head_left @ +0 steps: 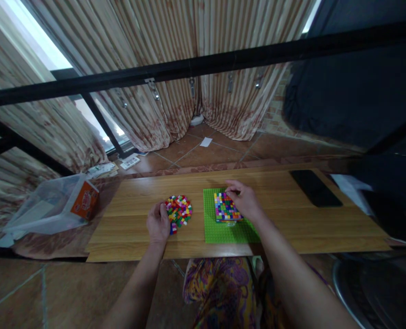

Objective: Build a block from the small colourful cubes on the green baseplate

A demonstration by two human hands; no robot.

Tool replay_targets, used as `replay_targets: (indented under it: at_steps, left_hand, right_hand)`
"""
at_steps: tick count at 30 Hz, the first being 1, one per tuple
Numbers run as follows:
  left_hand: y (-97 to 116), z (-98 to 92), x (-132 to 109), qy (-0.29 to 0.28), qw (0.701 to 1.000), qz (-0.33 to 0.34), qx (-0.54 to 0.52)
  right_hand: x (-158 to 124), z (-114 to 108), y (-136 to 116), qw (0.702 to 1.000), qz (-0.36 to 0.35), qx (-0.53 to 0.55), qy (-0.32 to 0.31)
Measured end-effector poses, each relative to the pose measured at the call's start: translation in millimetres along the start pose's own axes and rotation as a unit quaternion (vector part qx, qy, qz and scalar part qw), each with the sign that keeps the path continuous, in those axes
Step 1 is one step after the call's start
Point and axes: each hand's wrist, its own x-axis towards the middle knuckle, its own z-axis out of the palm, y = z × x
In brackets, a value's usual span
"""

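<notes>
My left hand [158,222] rests on the table at the left edge of a loose pile of small coloured toy bricks [179,209]. Its fingers are curled in, and what they hold, if anything, is hidden. A green studded baseplate [210,232] lies right of the pile. On it stands a square block built of many-coloured toy bricks [226,209], several layers high at its front side. My right hand [244,201] is over the block's far right corner, thumb and forefinger pinched together at its top. Anything between those fingertips is too small to make out.
A black phone [315,188] lies on the right of the wooden table [134,196]. A clear plastic box [48,205] with an orange label stands off the table's left end. A black metal bar [203,66] crosses in front of the curtains [162,41]. White papers [350,189] lie at the right end.
</notes>
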Motion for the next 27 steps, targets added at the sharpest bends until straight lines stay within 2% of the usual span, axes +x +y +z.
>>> replay_targets:
  at_steps: [10, 20, 27]
  left_hand:
    - [1.2, -0.1, -0.8, 0.003, 1.000, -0.004, 0.005]
    - [1.9, -0.5, 0.3, 0.002, 1.000, 0.000, 0.018]
    - [3.1, -2.4, 1.0, -0.012, 1.000, 0.000, 0.023]
  right_hand:
    - [3.5, 0.2, 6.1, 0.995, 0.042, 0.086, -0.018]
    - [5.2, -1.7, 8.9, 0.998, 0.042, 0.036, -0.041]
    - [0.3, -0.6, 9.9, 0.995, 0.025, 0.091, -0.012]
